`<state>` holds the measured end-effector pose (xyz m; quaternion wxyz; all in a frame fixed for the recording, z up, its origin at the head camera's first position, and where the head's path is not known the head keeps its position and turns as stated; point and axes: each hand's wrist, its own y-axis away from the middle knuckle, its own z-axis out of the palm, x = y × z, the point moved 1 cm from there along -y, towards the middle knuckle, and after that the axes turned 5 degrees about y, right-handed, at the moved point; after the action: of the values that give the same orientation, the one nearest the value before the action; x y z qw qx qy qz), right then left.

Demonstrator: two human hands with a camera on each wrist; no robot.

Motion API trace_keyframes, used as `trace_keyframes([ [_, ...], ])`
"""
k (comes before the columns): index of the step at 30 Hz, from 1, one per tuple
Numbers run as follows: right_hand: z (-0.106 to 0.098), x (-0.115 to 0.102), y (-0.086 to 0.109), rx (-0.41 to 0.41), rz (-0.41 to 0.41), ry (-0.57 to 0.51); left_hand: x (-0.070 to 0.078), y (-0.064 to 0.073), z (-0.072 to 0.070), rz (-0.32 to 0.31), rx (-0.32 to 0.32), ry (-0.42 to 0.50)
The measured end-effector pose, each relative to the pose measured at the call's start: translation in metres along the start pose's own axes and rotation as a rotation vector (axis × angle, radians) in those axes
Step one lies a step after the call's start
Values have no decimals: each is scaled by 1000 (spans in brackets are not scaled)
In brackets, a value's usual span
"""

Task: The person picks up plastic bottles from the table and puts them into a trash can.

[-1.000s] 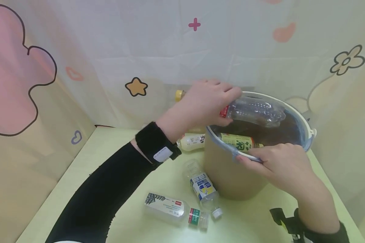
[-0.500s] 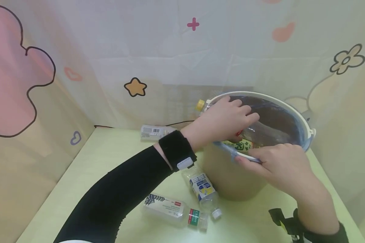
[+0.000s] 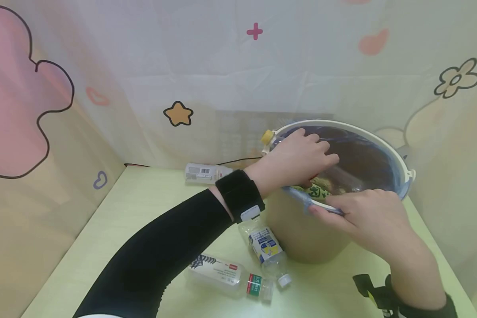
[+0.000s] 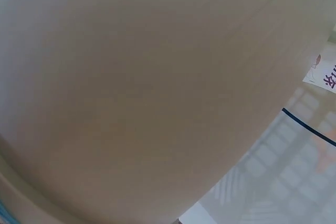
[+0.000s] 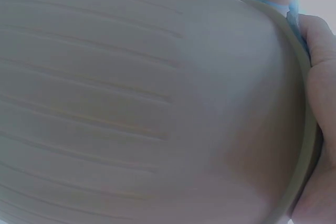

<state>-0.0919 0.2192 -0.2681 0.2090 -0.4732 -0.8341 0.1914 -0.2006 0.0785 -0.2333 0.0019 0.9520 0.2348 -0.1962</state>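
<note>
My left hand (image 3: 298,159) reaches over the near left rim of a beige bin (image 3: 308,238) and holds a clear plastic bottle (image 3: 347,180). That bottle's yellow cap (image 3: 267,137) pokes out at the left rim, while its body slants down inside; the hand covers its middle. My right hand (image 3: 367,216) grips the bin's front rim, thumb outside, over the blue liner (image 3: 300,194). In the right wrist view the right hand (image 5: 321,82) lies along the rim. Below the left hand, a bottle with a green-and-yellow label (image 3: 317,191) lies inside the bin. The bin's wall (image 4: 157,87) fills most of the left wrist view.
On the pale table (image 3: 123,229) lie a bottle with a blue-and-yellow label (image 3: 266,247), a clear bottle with a white label (image 3: 218,271) and a whitish bottle (image 3: 202,173) near the back. A printed cloth (image 3: 206,57) hangs behind.
The left hand has moved right and down into the bin's mouth, lowering the clear bottle below the rim. The whitish bottle at the back has come into sight. The right hand stays put.
</note>
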Motion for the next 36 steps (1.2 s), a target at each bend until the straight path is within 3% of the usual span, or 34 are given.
trace_keyframes([
  [17, -2, 1, 0, 43, -16, -15, -1, -4, 5, -1, 20, -4],
  [24, 0, -1, -1, 15, -19, -16, -1, -3, 7, 33, 39, -32],
  [36, 1, -1, -1, 4, -14, -23, -2, -5, 7, 31, 31, -19],
])
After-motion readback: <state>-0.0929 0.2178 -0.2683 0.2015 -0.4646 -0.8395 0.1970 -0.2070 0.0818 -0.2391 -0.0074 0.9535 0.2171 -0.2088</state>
